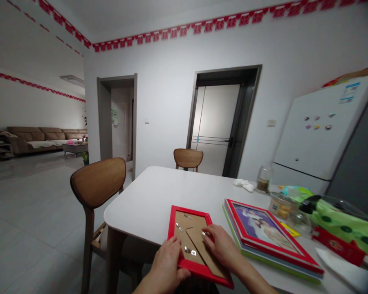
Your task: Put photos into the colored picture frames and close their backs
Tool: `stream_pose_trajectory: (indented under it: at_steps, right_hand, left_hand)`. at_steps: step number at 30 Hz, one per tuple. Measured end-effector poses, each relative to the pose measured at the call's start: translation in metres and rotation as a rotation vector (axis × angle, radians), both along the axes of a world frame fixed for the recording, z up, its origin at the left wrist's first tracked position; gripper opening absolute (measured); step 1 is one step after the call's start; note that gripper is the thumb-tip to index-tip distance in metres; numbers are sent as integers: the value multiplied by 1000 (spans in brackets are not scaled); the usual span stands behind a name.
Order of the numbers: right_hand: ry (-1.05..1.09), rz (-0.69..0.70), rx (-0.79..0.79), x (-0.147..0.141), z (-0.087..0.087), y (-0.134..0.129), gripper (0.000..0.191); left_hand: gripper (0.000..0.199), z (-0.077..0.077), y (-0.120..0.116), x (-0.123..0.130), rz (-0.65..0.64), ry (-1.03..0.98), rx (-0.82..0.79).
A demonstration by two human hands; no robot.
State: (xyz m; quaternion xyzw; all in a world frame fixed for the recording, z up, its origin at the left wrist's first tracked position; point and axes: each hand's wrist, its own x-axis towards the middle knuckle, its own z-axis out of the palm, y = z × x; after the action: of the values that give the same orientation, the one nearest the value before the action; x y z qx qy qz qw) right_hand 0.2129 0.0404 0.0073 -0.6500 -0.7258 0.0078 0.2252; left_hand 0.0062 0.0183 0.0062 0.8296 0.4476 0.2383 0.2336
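Note:
A red picture frame (208, 276) lies face down at the table's near edge, its brown backing board (199, 230) facing up. My left hand (168, 259) grips the frame's lower left side, thumb on the near edge and fingers over the rim. Small metal clips (190, 251) show along the left of the board. The board's stand flap (198, 247) lies along its middle. My right hand (219, 243) is at the board's right side, fingers curled at a shiny metal clip (205, 233); the fingers partly hide it.
Right of my hands is a stack of picture frames (272, 237), the top one red with a photo. Beyond it stand a glass jar (263, 179), a plastic tub (280, 204), crumpled tissue (243, 185) and a green bag (346, 220). Wooden chairs (99, 181) stand left and behind the white table (159, 185).

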Motion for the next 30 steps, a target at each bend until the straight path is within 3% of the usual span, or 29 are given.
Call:
stream_pose_trajectory:
  at_steps: [5, 9, 12, 15, 18, 21, 23, 26, 30]
  right_hand:
    - [-13, -25, -43, -15, -3, -20, 34]
    - [105, -66, -50, -16, -5, -15, 43]
    - [186, -88, -71, -14, 2, -12, 47]
    - [199, -110, -77, -17, 20, -14, 41]
    - [215, -76, -57, -29, 37, -18, 37]
    - [270, -12, -21, -44, 44, -20, 39]
    - [325, 32, -10, -50, 41, -20, 39]
    - [387, 58, 5, -43, 31, -17, 39]
    - [340, -55, 30, -17, 14, -16, 39]
  left_hand:
    - [57, -8, 4, 4, 20, 15, -12]
    - [62, -17, 8, 6, 27, -5, -25]
    - [67, -17, 11, 7, 28, -75, -43]
    - [66, -13, 14, 8, 49, -231, -75]
    - [49, -8, 22, 8, 114, -471, -113]
    - [35, -6, 36, 6, 182, -790, -208]
    - [31, -8, 46, 0, 219, -933, -287]
    - [30, -11, 60, -14, 268, -989, -355]
    - [31, -15, 71, -34, 331, -1057, -418]
